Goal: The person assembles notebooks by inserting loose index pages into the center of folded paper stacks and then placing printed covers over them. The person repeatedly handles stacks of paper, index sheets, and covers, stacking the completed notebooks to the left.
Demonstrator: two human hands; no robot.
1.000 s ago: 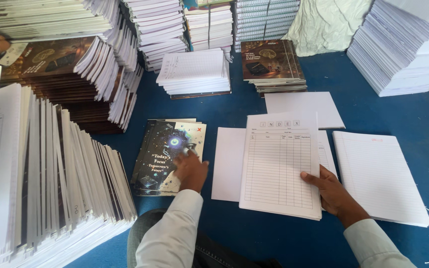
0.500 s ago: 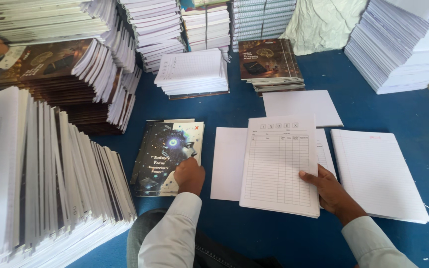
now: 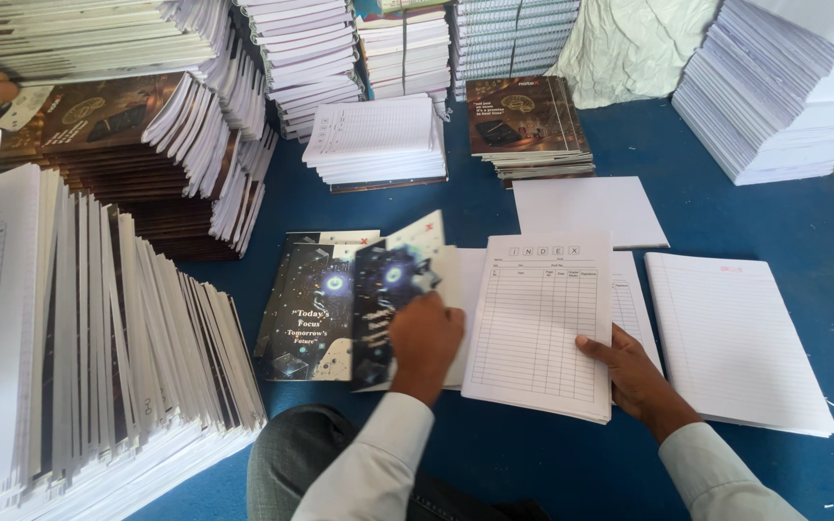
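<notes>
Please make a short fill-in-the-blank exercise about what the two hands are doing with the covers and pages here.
1. The left hand lifts a dark ____ off the cover pile.
2. The right hand rests on the ____ edge of the table-printed page bundle.
3. The floor is ____.

Missing words: cover; right; blue

We lift a dark starry cover sheet [image 3: 393, 309] off its pile [image 3: 306, 309] with our left hand [image 3: 424, 338], while our right hand [image 3: 629, 371] steadies the ruled index page bundle [image 3: 541, 323] on the blue floor [image 3: 784, 222], stacked notebooks [image 3: 378, 140] around us.
</notes>
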